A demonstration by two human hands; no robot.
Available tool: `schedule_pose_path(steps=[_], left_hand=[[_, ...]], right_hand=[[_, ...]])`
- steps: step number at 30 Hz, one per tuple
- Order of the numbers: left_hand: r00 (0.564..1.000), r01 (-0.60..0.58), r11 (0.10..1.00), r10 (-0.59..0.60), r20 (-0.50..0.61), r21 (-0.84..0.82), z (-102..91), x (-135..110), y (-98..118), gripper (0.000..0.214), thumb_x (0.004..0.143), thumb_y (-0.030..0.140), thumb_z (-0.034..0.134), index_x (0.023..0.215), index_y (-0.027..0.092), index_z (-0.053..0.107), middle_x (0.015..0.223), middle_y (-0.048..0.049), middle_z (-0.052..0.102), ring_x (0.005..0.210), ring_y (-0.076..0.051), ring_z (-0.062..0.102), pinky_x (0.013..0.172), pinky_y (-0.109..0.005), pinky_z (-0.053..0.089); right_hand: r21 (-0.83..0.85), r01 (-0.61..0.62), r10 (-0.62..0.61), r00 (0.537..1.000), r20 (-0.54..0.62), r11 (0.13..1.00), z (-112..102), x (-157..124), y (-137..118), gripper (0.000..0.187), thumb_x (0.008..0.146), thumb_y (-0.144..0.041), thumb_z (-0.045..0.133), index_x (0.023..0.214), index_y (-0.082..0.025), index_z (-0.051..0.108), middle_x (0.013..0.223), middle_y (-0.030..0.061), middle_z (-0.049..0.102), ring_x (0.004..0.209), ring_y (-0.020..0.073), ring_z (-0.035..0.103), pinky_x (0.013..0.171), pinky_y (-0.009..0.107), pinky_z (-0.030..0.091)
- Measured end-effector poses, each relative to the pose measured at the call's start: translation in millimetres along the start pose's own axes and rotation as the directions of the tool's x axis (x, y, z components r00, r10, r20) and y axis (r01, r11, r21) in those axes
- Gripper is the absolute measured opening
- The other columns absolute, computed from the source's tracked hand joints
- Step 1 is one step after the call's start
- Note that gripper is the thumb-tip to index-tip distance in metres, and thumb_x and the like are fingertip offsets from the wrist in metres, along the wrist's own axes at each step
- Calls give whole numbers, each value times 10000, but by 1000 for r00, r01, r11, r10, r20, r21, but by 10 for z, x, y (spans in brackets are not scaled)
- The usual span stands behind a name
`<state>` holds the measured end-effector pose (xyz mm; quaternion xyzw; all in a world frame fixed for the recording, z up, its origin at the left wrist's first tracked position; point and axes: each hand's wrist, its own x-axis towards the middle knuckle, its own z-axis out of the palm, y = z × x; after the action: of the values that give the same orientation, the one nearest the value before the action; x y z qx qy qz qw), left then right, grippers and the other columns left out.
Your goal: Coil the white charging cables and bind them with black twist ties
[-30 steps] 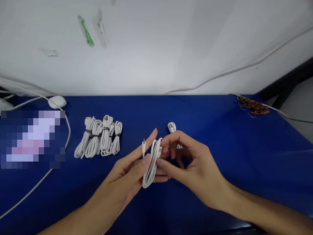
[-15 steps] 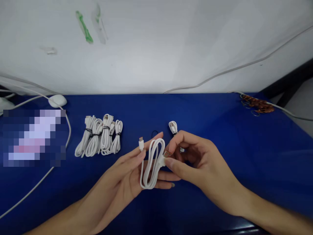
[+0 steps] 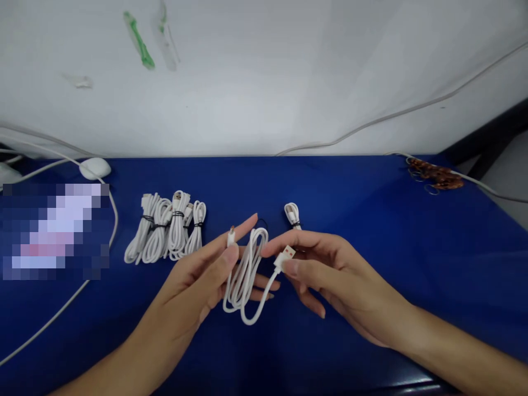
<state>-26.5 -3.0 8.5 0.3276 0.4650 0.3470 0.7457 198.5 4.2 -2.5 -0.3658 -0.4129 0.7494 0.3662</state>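
A white USB cable [image 3: 242, 279], loosely looped, hangs between my two hands above the blue table. My left hand [image 3: 206, 275] is closed on it, the thumb pressing the small plug against the index finger, while its other fingers lie behind the loops. My right hand [image 3: 334, 275] pinches the larger USB plug [image 3: 284, 257] by its white housing near the thumb tip, its metal end pointing up and right. A thin black tie [image 3: 262, 222] shows just behind the loops. Past my right fingers lies a tied white cable [image 3: 292, 213], partly hidden by that hand.
Several white cables bundled with black ties [image 3: 169, 228] lie left of my hands on the blue table [image 3: 371, 192]. Further left are a white mouse-like object [image 3: 94, 168], a loose cord and a pixelated patch. A brown beaded item [image 3: 435, 175] rests at the far right by the wall.
My right hand has drawn the larger plug out from the loops, leaving a curved length of cable below. The left hand and the loops have shifted slightly left, and the small plug has turned.
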Motion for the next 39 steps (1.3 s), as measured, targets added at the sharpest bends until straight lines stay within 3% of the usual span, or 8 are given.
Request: schedule_pose_path(steps=[3, 11, 17, 22, 26, 29, 34, 39], left_hand=[[1000, -11, 1000, 11, 12, -12, -1, 14, 4, 470, 1031, 509, 755, 1490, 419, 715, 1206, -12, 889, 970, -245, 873, 902, -264, 682], [998, -54, 998, 55, 31, -27, 3, 15, 40, 301, 1001, 462, 806, 1282, 368, 853, 1077, -15, 908, 895, -220, 870, 858, -244, 686], [998, -28, 1000, 28, 58, 12, -25, 27, 39, 296, 1002, 510, 790, 1237, 351, 877, 1068, -37, 912, 920, -231, 865, 927, -284, 663], [997, -8, 998, 12, 73, -57, 4, -8, 10, 290, 1038, 480, 751, 1226, 305, 886, 1127, -66, 902, 1026, -252, 831, 991, -329, 639], [996, 2, 996, 6, 86, -89, 9, 9, -1, 303, 1083, 456, 683, 1262, 301, 873, 1220, -76, 883, 1164, -279, 797, 1061, -359, 609], [995, -22, 997, 29, 91, -75, -11, 30, -11, 327, 1093, 457, 660, 1313, 308, 851, 1320, -94, 849, 1225, -331, 770, 1078, -450, 617], [998, -29, 999, 29, 47, -16, -51, 10, -42, 339, 1025, 538, 737, 1280, 354, 863, 1390, -54, 824, 1422, -380, 649, 1238, -521, 489], [998, -58, 996, 56, 36, 66, -1, -19, -79, 326, 1030, 555, 729, 1268, 377, 865, 1464, 3, 787, 1571, -344, 505, 1361, -468, 290]], right_hand=[[26, -42, 41, 999, 20, 999, -17, 13, 1, 168, 1049, -328, 740, 1110, -186, 804, 655, -57, 559, 528, 71, 471, 474, 157, 426], [-69, -63, 67, 996, 58, 996, -3, 6, -30, 227, 1077, -414, 715, 1118, -191, 714, 842, 11, 724, 680, 113, 661, 503, 147, 509], [57, -115, 110, 991, 78, 992, -27, 52, -33, 196, 934, -331, 880, 997, -163, 802, 704, -15, 667, 590, 99, 585, 440, 148, 452], [108, -101, 90, 991, 102, 989, -10, 47, -16, 197, 979, -363, 843, 1023, -172, 860, 801, 20, 704, 628, 93, 549, 451, 140, 450], [65, -54, 46, 991, 122, 996, -3, 22, -26, 225, 1059, -381, 753, 1144, -203, 861, 842, 25, 697, 646, 93, 526, 477, 142, 465], [-65, -21, 25, 997, 66, 998, -12, 12, -45, 233, 1070, -389, 734, 1116, -201, 863, 870, 30, 693, 651, 95, 530, 503, 161, 471], [-272, 66, -68, 998, 1, 960, -13, 14, -84, 202, 1062, -361, 734, 1037, -205, 858, 1017, 53, 708, 843, 150, 615, 649, 212, 554], [-243, 62, -51, 997, 53, 968, 39, -10, -113, 215, 1051, -411, 754, 998, -228, 853, 1022, 35, 750, 979, 189, 666, 926, 304, 572]])
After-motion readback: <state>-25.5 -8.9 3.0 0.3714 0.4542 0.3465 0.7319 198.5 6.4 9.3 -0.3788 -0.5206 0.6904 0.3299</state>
